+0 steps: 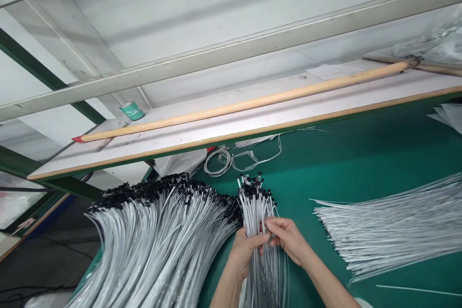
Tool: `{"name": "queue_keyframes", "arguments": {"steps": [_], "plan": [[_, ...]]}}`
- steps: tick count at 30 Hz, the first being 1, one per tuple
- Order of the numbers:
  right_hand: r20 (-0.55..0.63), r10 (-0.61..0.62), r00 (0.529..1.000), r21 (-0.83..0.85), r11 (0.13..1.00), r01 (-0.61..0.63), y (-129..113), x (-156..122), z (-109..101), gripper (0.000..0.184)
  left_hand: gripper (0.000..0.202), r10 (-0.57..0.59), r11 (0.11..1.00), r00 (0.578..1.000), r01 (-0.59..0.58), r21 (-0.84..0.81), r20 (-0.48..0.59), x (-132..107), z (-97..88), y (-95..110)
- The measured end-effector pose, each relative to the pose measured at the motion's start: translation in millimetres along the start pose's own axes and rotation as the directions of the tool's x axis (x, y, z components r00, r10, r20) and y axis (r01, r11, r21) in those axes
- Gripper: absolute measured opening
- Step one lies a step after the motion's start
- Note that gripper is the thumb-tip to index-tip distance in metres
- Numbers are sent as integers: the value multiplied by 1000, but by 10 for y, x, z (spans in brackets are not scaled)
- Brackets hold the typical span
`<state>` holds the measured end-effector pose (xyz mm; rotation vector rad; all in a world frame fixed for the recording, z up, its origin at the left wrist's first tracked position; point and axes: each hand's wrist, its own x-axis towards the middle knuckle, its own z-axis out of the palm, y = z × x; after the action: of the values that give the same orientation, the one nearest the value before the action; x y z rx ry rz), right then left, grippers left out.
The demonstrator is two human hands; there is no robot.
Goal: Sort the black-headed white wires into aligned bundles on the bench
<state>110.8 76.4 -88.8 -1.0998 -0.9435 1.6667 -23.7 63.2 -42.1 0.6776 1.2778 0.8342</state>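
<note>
My left hand (245, 251) and my right hand (287, 238) grip a thin bundle of white wires (257, 211) from both sides. The bundle stands up between them, with small black connectors crowded at its top end. To its left lies a much larger heap of white wires (155, 240) with black connectors along its far end. To the right, a loose fan of white wires without visible connectors (390, 226) lies on the green work surface (325, 163).
A small coil of white cable (217, 162) and a looser wire loop (257, 154) lie near the bench's far edge. Behind them runs a white shelf (231, 131) with a wooden edge, holding a long wooden rod (245, 105) and a green tape roll (132, 110).
</note>
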Motion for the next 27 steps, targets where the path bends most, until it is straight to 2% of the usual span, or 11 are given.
{"name": "queue_keyframes", "arguments": {"steps": [1,2,4,7,10,13,15,19,22,25,27], "plan": [[-104,15,994,-62,998,-22,42,56,-73,35,26,-8,1000,1000,8,3,-23,3,-10,5],[-269,20,963,-130,990,-57,94,122,-149,36,24,-16,1000,999,16,4,-40,8,-19,7],[-416,6,909,-173,981,-85,216,266,-279,33,21,-18,1000,999,18,6,-45,20,-31,3],[-480,-14,877,-186,979,-86,387,457,-336,29,22,-9,1000,1000,10,12,-28,27,-29,-13],[-508,-33,861,-186,980,-73,488,584,-257,27,25,-21,1000,999,21,6,-42,15,-21,-26],[-507,-41,861,-151,988,-41,502,630,-182,30,29,-45,999,994,44,-9,-95,3,-31,-32],[-480,-35,877,-101,995,-16,469,603,-172,32,27,-51,999,993,51,-4,-110,7,-49,-33],[-381,-11,925,19,1000,19,328,438,-207,34,17,-11,1000,996,13,23,-84,52,-76,-53],[-307,-6,952,89,995,35,180,299,-197,38,13,-4,999,994,8,34,-113,94,-70,-83],[-221,-18,975,144,988,51,17,205,-93,39,14,25,998,988,-16,66,-151,110,-40,-97],[-156,-46,987,170,983,73,-81,174,15,38,16,50,997,990,-41,72,-132,98,-11,-91]]}}
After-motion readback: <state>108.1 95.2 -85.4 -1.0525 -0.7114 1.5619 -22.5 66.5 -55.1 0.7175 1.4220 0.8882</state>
